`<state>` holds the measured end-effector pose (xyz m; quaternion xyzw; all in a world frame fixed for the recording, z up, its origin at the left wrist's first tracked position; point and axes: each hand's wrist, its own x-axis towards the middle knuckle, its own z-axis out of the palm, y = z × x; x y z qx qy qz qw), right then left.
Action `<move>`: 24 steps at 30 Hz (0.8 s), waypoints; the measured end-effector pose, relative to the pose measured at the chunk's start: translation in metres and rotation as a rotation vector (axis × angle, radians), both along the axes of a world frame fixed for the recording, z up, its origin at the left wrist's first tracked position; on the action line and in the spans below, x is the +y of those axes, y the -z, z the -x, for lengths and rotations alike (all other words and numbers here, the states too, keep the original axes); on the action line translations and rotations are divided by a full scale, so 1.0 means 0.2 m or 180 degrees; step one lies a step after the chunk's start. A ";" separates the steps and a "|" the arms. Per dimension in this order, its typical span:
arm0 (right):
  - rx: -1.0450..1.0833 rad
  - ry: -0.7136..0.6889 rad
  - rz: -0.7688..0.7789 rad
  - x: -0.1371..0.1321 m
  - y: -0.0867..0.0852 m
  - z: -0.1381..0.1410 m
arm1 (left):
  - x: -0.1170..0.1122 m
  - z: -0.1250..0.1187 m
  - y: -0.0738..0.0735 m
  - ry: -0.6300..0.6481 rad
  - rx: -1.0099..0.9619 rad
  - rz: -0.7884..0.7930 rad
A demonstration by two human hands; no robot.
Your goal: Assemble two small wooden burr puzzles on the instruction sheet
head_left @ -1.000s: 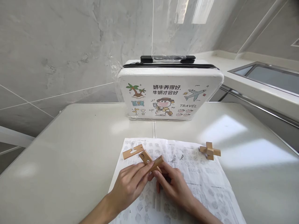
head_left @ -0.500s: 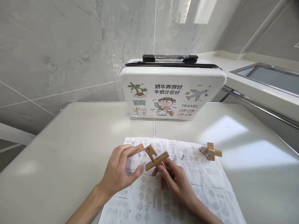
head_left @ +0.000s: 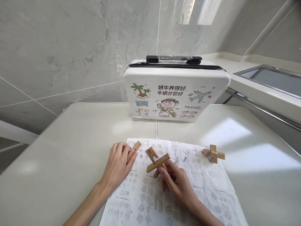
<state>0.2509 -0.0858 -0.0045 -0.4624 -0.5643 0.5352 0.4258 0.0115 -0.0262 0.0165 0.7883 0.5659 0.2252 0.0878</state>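
My left hand (head_left: 121, 160) is closed on a notched wooden puzzle piece (head_left: 135, 147) with small dark marks, near the sheet's upper left edge. The lower end of that piece is hidden by my fingers. In my right hand (head_left: 174, 177) I pinch two crossed wooden puzzle pieces (head_left: 158, 163) by their lower right part. One of these bears a dark handwritten mark and a notch; the other lies across it. A gap separates them from the piece in my left hand. Beneath both hands spreads a printed instruction sheet (head_left: 188, 194) with rows of small diagrams.
An assembled wooden cross puzzle (head_left: 213, 154) sits on the sheet's right edge. At the back of the white table (head_left: 58, 150) stands a plastic-wrapped white case (head_left: 150, 78) with cartoon prints and a black handle (head_left: 174, 59). A grey marbled wall (head_left: 77, 40) rises behind.
My left fingers have closed around the single piece, which has turned to a steeper angle. My thumb moved in against it. The right hand and its crossed pieces stay nearly still.
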 end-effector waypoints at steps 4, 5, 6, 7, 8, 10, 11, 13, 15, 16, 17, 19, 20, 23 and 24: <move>-0.0031 -0.0007 -0.0031 0.00 0.00 0.00 | -0.01 -0.01 -0.04 -0.0212 -0.0734 0.0398; -0.0034 -0.0017 -0.0041 0.00 0.00 0.00 | 0.00 -0.01 -0.05 -0.0297 -0.0951 0.0503; -0.0032 -0.0029 -0.0051 -0.01 0.00 0.00 | 0.00 -0.01 -0.07 -0.0377 -0.1161 0.0593; -0.0029 -0.0040 -0.0067 -0.01 0.00 0.00 | 0.00 -0.01 -0.08 -0.0443 -0.1366 0.0677; -0.0033 -0.0051 -0.0085 -0.01 0.00 0.00 | 0.00 0.00 -0.09 -0.0494 -0.1573 0.0757; -0.0071 -0.0072 -0.0128 -0.01 0.00 0.00 | 0.01 0.00 -0.09 -0.0552 -0.2031 0.0898; -0.0106 -0.0093 -0.0154 -0.01 0.00 0.00 | 0.01 0.01 -0.10 -0.0559 -0.2279 0.0952; -0.0198 -0.0144 -0.0209 -0.01 0.00 0.00 | 0.01 0.01 -0.10 -0.0504 -0.2746 0.1031; -0.0300 -0.0192 -0.0266 -0.01 0.01 0.00 | 0.01 0.01 -0.10 -0.0379 -0.3087 0.1142; -0.0351 -0.0206 -0.0300 -0.02 0.01 0.00 | 0.01 0.02 -0.10 -0.0305 -0.3192 0.1233; -0.0404 -0.0216 -0.0330 -0.02 0.01 0.00 | 0.01 0.02 -0.10 -0.0229 -0.3269 0.1347; -0.0517 -0.0244 -0.0383 -0.02 0.01 0.00 | 0.00 0.03 -0.11 -0.0077 -0.3364 0.1609; -0.0575 -0.0260 -0.0411 -0.02 0.00 0.00 | 0.00 0.03 -0.11 -0.0009 -0.3388 0.1737; -0.0730 -0.0373 -0.0515 -0.03 -0.01 0.00 | 0.00 0.04 -0.11 0.0151 -0.3406 0.2074; -0.0761 -0.0429 -0.0558 -0.03 -0.01 -0.01 | 0.00 0.04 -0.12 0.0192 -0.3403 0.2169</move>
